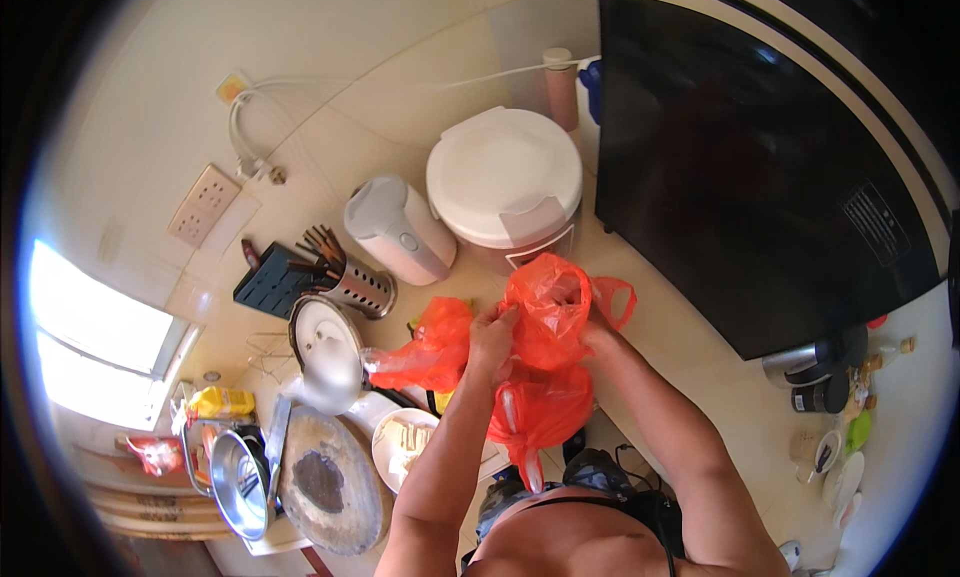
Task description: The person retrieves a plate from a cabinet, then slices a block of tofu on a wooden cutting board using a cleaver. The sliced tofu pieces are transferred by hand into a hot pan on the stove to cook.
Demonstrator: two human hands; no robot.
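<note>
A thin red plastic bag [545, 322] is spread between my two hands over the counter's front edge. My left hand [490, 337] is closed, pinching the bag's left side. My right hand [592, 329] is at the bag's right side; its fingers are mostly hidden by the red film, so their grip cannot be made out. A handle loop [622, 299] sticks out beyond that hand. Below, a bulging red bag [540, 407] hangs close to my body, its contents hidden. Another red bag [440, 337] lies on the counter left of my left hand.
Behind the bag stand a white lidded bucket [505, 172] and an electric kettle [400, 227]. Farther left are a chopstick holder [365, 289], a round chopping board [335, 482], a cleaver [277, 442], a metal basin [240, 482] and a plate of food [403, 439]. A large black appliance [760, 167] fills the right.
</note>
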